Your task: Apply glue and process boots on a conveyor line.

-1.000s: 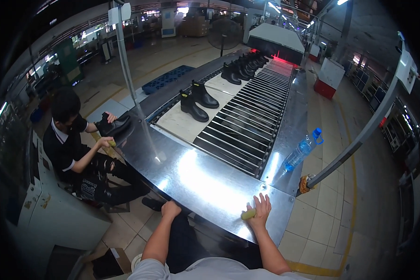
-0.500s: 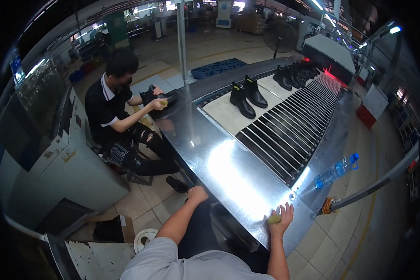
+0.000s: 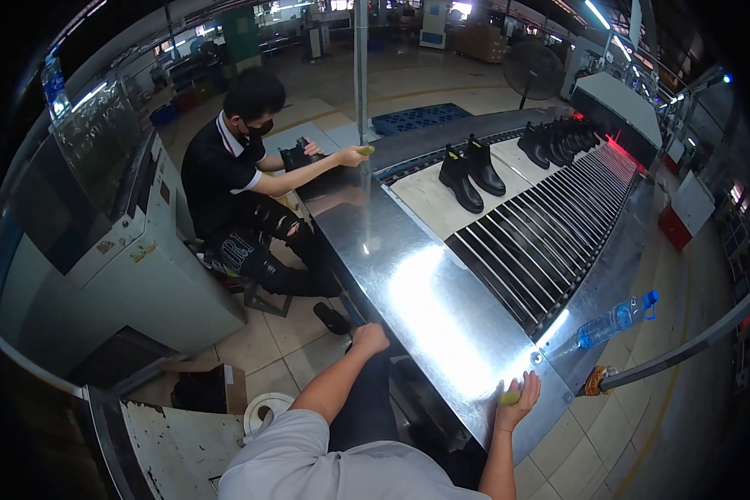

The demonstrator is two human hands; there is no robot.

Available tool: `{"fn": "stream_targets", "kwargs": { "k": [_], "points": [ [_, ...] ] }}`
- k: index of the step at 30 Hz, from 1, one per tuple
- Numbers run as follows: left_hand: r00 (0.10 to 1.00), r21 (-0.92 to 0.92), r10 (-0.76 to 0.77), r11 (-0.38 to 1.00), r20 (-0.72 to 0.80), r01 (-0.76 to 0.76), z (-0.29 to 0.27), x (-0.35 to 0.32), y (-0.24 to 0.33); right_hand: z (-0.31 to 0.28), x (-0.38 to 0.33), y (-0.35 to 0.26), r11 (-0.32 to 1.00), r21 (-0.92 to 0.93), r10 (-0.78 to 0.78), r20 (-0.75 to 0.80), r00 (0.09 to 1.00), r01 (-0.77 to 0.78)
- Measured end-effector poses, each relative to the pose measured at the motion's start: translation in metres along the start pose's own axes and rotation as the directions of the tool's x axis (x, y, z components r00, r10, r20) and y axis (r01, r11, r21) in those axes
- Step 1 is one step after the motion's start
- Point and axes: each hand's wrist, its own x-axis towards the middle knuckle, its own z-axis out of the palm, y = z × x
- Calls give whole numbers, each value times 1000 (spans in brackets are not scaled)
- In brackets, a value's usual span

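Observation:
My left hand [image 3: 371, 337] is closed in a fist above my dark-trousered leg, beside the near edge of the metal table [image 3: 350, 221]. Whatever it may hold is hidden. On the table's right end rests my right hand [image 3: 521, 402], its fingers curled around a small yellow-green sponge-like piece [image 3: 509, 395]. Beyond it, a clear water bottle with a blue cap [image 3: 612, 323] lies on the metal surface. A pair of black ankle boots [image 3: 473, 177] stands on a pale board [image 3: 421, 204] on the conveyor, away from both hands.
At left sits a masked co-worker [image 3: 225, 167] with a dark boot [image 3: 296, 156] and a similar yellow-green piece [image 3: 367, 151]. Conveyor rods [image 3: 525, 250] run toward a hooded machine [image 3: 617, 108] with red light, past more boots [image 3: 550, 142]. A curved metal rail [image 3: 683, 348] crosses at right.
The whole view has shifted, moving the scene rightward. The co-worker's hand with the yellow-green piece has gone from the boot out over the table. My hands keep about the same pose.

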Motion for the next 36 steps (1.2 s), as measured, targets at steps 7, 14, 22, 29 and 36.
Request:
{"fn": "stream_targets", "kwargs": {
  "k": [7, 14, 22, 29, 36],
  "points": [
    [1000, -7, -6, 1000, -10, 6, -3, -2, -1, -3, 2, -6, 994, -76, -76, 43, 996, 79],
    [1000, 10, 8, 1000, -9, -8, 1, 2, 3, -6, 6, 1, 976, -101, -186, 60, 981, 192],
    [1000, -9, -16, 1000, -13, 16, 5, 3, 0, -7, 5, -3, 996, 44, -73, 47, 996, 71],
    [1000, -4, -8, 1000, -17, 8, 3, 2, 0, -7, 5, 5, 996, 44, -79, 77, 994, 76],
    [1000, -3, -9, 1000, -16, 9, 5, 1, -1, -8, 5, 3, 990, 1, -144, 63, 988, 144]
  ]
}}
